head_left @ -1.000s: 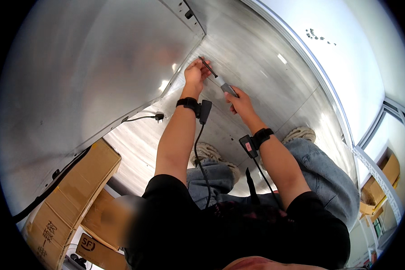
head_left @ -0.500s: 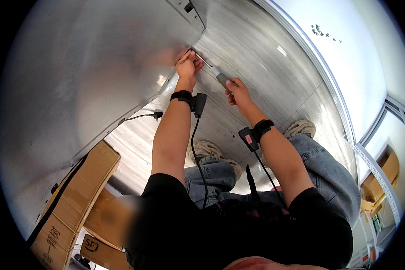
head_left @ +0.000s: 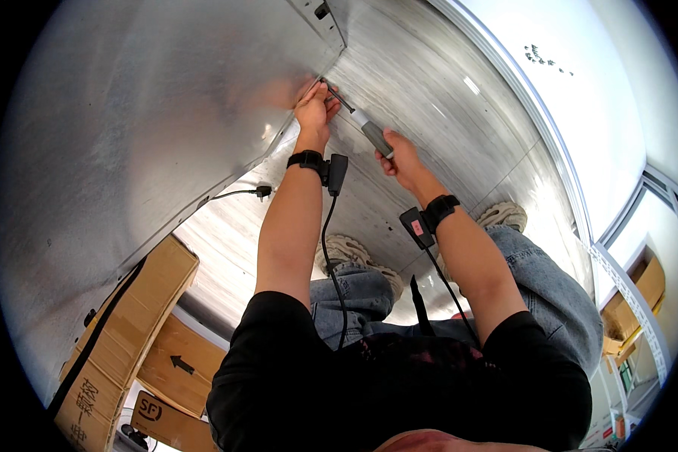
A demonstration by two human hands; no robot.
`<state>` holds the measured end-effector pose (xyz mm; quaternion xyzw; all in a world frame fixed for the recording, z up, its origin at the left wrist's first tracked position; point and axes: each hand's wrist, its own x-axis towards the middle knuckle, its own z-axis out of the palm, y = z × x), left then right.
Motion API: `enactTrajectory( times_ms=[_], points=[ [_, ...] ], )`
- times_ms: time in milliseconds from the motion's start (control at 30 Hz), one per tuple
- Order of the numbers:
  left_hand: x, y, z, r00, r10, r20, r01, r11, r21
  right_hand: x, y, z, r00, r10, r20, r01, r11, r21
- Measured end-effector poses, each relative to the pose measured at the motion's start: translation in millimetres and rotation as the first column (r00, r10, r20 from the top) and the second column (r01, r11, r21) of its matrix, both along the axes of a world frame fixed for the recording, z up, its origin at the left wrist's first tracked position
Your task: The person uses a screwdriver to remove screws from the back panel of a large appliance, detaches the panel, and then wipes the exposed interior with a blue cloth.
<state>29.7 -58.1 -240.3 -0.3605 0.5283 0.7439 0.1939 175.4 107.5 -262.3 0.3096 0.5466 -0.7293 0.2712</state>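
My right hand [head_left: 401, 160] is closed around the grey handle of a screwdriver [head_left: 372, 134], its thumb lying along the grip near the butt end. The thin dark shaft slants up and left to the bottom edge of a large metal panel [head_left: 181, 128]. My left hand [head_left: 313, 111] is at that edge, fingers curled about the front end of the shaft. What the tip meets is hidden by the fingers and the edge. Each wrist wears a black strap with a small cabled box.
A black plug [head_left: 263, 192] on a cord lies on the wood-look floor [head_left: 407, 68] beside the panel. Cardboard boxes [head_left: 132, 316] stand at lower left. A white sliding-door-like panel [head_left: 580, 90] rises on the right, with shelves and another carton [head_left: 640, 301] beyond. My shoes are below my hands.
My right hand has changed its grip on the screwdriver handle, fingers now wrapped further round and the hand slightly lower. My left hand stays almost still at the panel's edge.
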Motion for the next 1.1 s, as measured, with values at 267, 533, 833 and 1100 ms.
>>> enactTrajectory(
  times_ms=[267,533,833,1100],
  points=[
    [1,-3,-12,1.0,-0.019,-0.019,0.018,0.998,-0.056,-10,-26,34,0.985,0.002,-0.172,0.055,0.944,0.325],
    [-2,-1,1,0.999,-0.023,0.026,0.024,0.999,-0.048,-15,-4,57,0.968,-0.095,0.232,0.149,0.963,-0.225],
    [-1,1,-3,0.998,-0.065,-0.007,0.064,0.994,-0.092,-10,-24,45,0.985,0.008,-0.174,0.049,0.946,0.321],
    [-2,4,-1,0.999,0.014,0.042,-0.011,0.998,-0.068,-15,-12,50,0.968,-0.188,0.166,0.217,0.96,-0.177]
  ],
)
